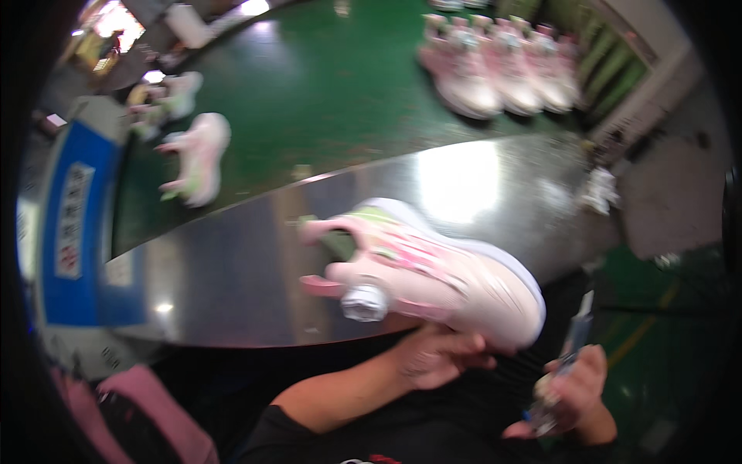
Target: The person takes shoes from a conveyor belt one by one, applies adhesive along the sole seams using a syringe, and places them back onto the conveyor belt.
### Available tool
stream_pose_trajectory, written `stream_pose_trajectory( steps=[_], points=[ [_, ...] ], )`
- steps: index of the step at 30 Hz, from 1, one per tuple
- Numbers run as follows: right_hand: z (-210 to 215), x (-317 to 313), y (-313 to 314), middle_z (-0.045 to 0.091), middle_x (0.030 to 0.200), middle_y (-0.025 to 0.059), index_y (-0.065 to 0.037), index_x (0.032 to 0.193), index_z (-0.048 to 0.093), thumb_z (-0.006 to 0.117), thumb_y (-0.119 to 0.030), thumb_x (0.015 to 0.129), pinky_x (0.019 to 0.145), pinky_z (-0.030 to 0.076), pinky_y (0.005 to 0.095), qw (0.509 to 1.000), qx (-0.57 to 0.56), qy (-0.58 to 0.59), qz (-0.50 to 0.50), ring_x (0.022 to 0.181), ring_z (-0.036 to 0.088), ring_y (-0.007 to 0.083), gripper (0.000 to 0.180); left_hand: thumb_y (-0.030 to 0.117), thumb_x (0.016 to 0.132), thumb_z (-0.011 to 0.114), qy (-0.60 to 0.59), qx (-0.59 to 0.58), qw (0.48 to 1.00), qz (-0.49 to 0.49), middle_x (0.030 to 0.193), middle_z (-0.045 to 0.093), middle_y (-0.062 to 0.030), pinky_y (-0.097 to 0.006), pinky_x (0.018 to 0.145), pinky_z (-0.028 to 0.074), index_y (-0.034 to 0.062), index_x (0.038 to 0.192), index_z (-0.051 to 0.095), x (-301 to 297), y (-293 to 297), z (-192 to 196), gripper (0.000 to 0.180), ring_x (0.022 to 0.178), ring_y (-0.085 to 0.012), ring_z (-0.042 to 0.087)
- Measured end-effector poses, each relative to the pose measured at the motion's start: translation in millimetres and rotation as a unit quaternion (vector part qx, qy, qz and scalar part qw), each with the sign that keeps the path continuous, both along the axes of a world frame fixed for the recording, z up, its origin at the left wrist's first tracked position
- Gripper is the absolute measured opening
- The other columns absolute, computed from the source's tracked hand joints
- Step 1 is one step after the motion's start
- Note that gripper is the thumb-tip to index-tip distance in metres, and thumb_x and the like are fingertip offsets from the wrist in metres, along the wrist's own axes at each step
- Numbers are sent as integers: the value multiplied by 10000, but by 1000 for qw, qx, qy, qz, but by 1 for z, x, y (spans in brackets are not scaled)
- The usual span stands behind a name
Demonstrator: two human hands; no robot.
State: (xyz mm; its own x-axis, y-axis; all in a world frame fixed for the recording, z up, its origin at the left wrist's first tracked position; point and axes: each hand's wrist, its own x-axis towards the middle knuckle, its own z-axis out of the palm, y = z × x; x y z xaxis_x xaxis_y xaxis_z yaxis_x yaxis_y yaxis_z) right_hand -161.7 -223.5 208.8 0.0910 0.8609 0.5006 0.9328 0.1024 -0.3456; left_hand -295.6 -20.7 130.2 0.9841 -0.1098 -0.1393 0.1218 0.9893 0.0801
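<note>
1. Left hand (433, 357) fingers clamped under pink-white sneaker (433, 274), frame centre, above the steel table (232, 271) edge.
2. Right hand (568, 394), lower right, fingers closed on a slim tool (576, 340).
3. Judged step: sneaker presented for touch-up; next needs steady tool-to-shoe contact.

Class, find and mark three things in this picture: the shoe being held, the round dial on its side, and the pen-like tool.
shoe (464, 282), head view, on its pink side panel.
round dial (364, 302), head view, on the knob's face.
pen-like tool (573, 340), head view, on its shaft above the right hand.
</note>
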Motion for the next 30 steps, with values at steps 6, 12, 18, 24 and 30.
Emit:
stream_pose_trajectory(
  steps=[6,12,18,24,30],
  points=[
    [-57,61,38,541,867,89,-34,1103,487,787,-557,627,691,367,378,997,-1,37,-63,727,474,250,768,23,765,680,157,31,984,84,1393,425,-145,-437,1092,333,23,1437,237,-100,-6,14,806,1294,-273,429],
    [-77,71,88,537,953,118,-19,1114,521,809,-468,631,764,398,383,979,25,175,-102,849,453,272,719,71,662,747,212,272,926,153,1315,484,-148,-376,1043,392,-22,1404,270,-109,31,42,887,1225,-247,497],
    [-80,71,97,526,915,104,-19,1111,533,812,-465,627,703,405,360,981,44,134,-134,794,451,259,715,79,879,585,129,349,904,212,1276,508,-179,-398,1015,436,-45,1356,333,30,144,17,554,1177,-281,535],
    [-84,67,100,541,918,106,-18,1086,538,816,-483,616,696,402,357,974,47,171,-142,777,448,259,718,120,930,546,180,380,893,162,1196,524,-257,-403,863,537,-38,1303,369,75,156,21,442,988,-311,616],
    [-77,69,101,547,878,97,-19,1049,539,822,-496,602,667,392,358,980,53,137,-136,745,444,257,712,-10,852,582,205,504,724,424,850,539,-129,-384,693,546,21,1028,396,-54,218,4,258,796,-268,637]
  ],
)
